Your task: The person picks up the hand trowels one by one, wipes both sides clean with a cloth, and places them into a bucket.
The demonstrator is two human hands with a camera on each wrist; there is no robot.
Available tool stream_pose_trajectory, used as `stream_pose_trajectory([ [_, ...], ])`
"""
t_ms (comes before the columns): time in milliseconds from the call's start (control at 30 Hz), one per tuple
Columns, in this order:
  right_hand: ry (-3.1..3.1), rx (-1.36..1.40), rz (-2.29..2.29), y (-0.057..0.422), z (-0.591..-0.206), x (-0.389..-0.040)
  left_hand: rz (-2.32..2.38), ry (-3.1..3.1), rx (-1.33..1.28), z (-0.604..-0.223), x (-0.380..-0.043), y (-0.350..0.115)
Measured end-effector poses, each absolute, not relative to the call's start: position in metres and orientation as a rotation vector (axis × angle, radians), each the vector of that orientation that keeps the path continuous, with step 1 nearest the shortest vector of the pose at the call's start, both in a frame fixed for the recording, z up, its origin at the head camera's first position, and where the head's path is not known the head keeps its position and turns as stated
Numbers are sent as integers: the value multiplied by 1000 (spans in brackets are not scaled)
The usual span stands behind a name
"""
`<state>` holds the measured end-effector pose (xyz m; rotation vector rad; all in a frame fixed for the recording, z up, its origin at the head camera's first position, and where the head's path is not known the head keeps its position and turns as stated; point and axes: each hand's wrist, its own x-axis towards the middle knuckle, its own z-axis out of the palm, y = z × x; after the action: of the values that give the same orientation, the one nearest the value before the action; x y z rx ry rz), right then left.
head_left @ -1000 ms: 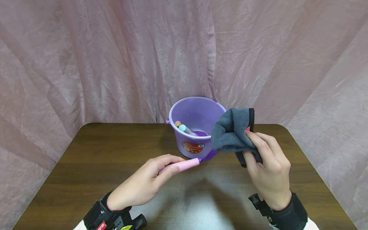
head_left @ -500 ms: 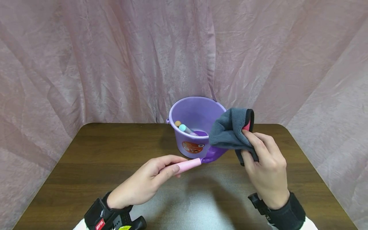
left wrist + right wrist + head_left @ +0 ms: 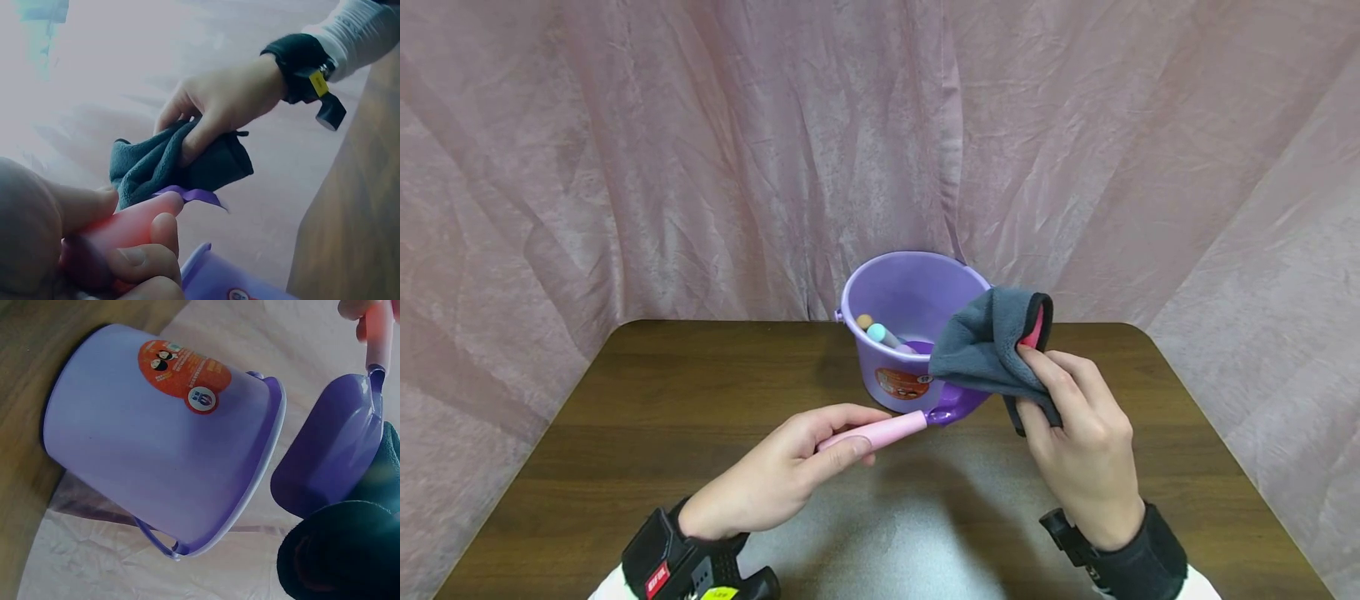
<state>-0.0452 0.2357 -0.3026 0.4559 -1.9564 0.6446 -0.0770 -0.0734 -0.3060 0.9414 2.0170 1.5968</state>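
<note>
My left hand (image 3: 782, 471) grips the pink handle of a purple toy shovel (image 3: 953, 405), its blade pointing right above the table. A folded grey-blue cloth (image 3: 973, 342) with black edging covers the blade's upper part in the head view. My right hand (image 3: 1086, 450) pinches that cloth, thumb below and fingers on top. From the right wrist, the broad underside of the shovel blade (image 3: 331, 444) shows, with the cloth (image 3: 340, 550) against its edge. In the left wrist view my right hand (image 3: 228, 94) holds the cloth just beyond the pink handle (image 3: 140, 219).
A light purple bucket (image 3: 891, 287) with an orange label stands upright behind the shovel. Inside it lie a wooden-looking round end (image 3: 864, 322), a pale blue cylinder end (image 3: 880, 334) and something purple. The brown table (image 3: 700, 375) ends at a pink curtain (image 3: 737, 167).
My right hand and the cloth have shifted left along the shovel. More of the purple blade shows below the cloth than a second ago. My left hand has barely moved.
</note>
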Motion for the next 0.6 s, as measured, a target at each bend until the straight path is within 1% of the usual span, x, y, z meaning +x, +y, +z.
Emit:
stream_pose_trajectory([
  [333, -1861, 462, 624, 230, -303, -47, 1668, 1922, 858, -305, -74, -71],
  [600, -1825, 427, 637, 229, -304, -47, 1662, 1957, 827, -303, -72, -71],
])
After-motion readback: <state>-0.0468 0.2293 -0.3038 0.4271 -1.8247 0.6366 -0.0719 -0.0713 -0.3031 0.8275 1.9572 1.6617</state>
